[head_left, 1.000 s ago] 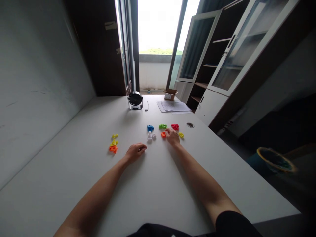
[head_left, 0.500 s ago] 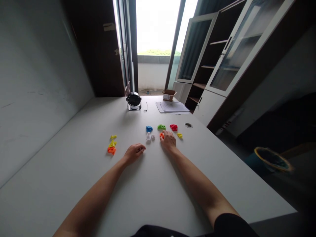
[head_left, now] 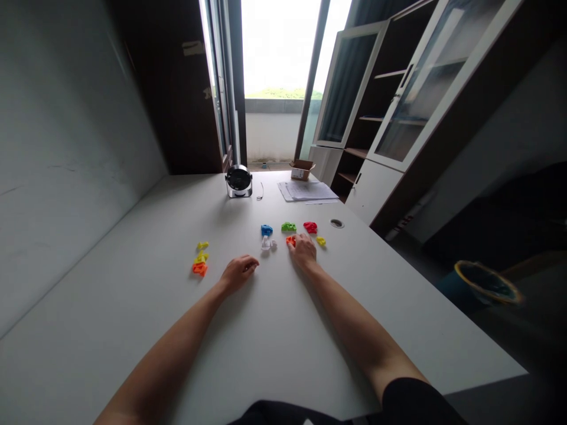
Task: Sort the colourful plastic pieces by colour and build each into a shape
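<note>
At the far left of the white desk (head_left: 110,330), two yellow plastic pieces (head_left: 202,245) and an orange plastic piece (head_left: 199,269) form a short column at 10 o'clock from the left hand (head_left: 239,273). That hand rests on the desk, its fingers (head_left: 250,265) curled narrow around nothing. At its 1 o'clock lie a blue plastic piece (head_left: 266,230) and, just below it, a white plastic piece (head_left: 267,243). Next comes a green plastic piece (head_left: 288,226). The right hand (head_left: 303,249) has its fingertips (head_left: 297,239) touching a small orange piece (head_left: 290,240) at 10 o'clock; whether they grip it, I cannot tell. A red plastic piece (head_left: 310,227) sits at 12 o'clock, a small yellow piece (head_left: 321,241) at 2 o'clock.
</note>
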### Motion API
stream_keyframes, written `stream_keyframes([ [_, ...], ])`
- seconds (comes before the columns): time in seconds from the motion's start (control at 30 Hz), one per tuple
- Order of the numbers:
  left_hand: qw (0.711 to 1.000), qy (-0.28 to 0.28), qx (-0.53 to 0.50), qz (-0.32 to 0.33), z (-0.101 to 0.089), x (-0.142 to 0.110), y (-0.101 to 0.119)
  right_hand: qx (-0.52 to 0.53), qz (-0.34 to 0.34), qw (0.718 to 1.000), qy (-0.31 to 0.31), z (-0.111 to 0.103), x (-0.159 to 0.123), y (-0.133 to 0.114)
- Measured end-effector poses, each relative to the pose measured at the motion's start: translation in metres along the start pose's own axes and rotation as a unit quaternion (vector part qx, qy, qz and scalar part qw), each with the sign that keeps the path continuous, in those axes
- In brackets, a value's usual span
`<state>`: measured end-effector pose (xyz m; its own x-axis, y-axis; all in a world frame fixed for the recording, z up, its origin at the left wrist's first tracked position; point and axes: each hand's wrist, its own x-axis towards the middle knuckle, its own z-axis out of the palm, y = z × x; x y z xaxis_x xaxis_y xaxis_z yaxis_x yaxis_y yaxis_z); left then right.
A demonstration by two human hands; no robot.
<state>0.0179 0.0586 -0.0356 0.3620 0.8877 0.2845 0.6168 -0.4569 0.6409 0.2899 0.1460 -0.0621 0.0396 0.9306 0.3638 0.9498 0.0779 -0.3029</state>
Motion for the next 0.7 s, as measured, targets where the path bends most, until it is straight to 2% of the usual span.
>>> stream_keyframes([
  [0.17,0.992,0.066,0.092,-0.052,-0.008,0.001,-0.008,-0.005,0.008,1.0,0.0,-0.001,0.0,-0.001],
  [0.33,0.979,0.081,0.166,-0.086,-0.012,0.002,-0.016,0.001,0.004,1.0,0.013,-0.002,-0.001,-0.003],
  [0.47,0.955,0.124,0.246,-0.11,-0.016,0.0,-0.017,0.013,-0.014,0.999,0.044,-0.008,-0.001,-0.008],
  [0.57,0.931,0.151,0.3,-0.143,-0.019,-0.003,-0.019,0.031,-0.05,0.996,0.06,-0.018,-0.002,-0.019],
  [0.7,0.921,0.138,0.318,-0.177,-0.016,-0.004,-0.02,0.053,-0.143,0.986,0.069,-0.035,-0.011,-0.043],
])
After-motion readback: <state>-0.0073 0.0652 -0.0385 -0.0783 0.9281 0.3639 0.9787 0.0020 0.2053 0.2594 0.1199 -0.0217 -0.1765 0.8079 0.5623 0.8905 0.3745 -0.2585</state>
